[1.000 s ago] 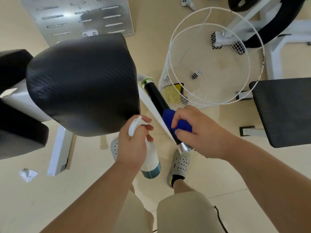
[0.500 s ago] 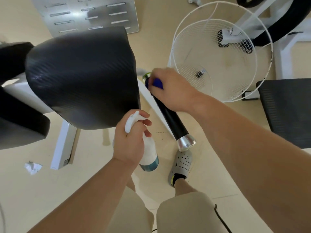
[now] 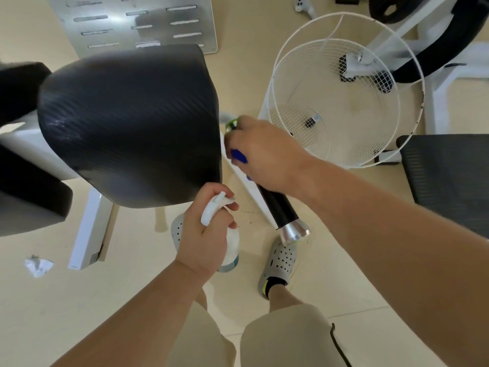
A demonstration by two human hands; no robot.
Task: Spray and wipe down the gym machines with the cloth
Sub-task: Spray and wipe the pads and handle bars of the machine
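A black machine handle point(image 3: 279, 205) with a silver end cap point(image 3: 294, 232) slants across the middle of the view. My right hand point(image 3: 264, 152) is wrapped around its upper part, with a blue cloth point(image 3: 239, 155) pressed against the grip under my fingers. My left hand point(image 3: 205, 234) holds a white spray bottle point(image 3: 217, 207) below the handle, a finger at the trigger. A large black padded seat point(image 3: 129, 123) sits just left of both hands.
A white wire basket point(image 3: 341, 86) stands to the right of the handle. A dark seat pad point(image 3: 449, 176) is at the right edge, black pads at the left. A metal slotted plate point(image 3: 137, 19) lies on the floor at the top. My feet stand below.
My right hand slid the cloth up the handle from near the silver end cap to its upper end, and now sits slightly lower there. The left hand with the bottle barely moved.
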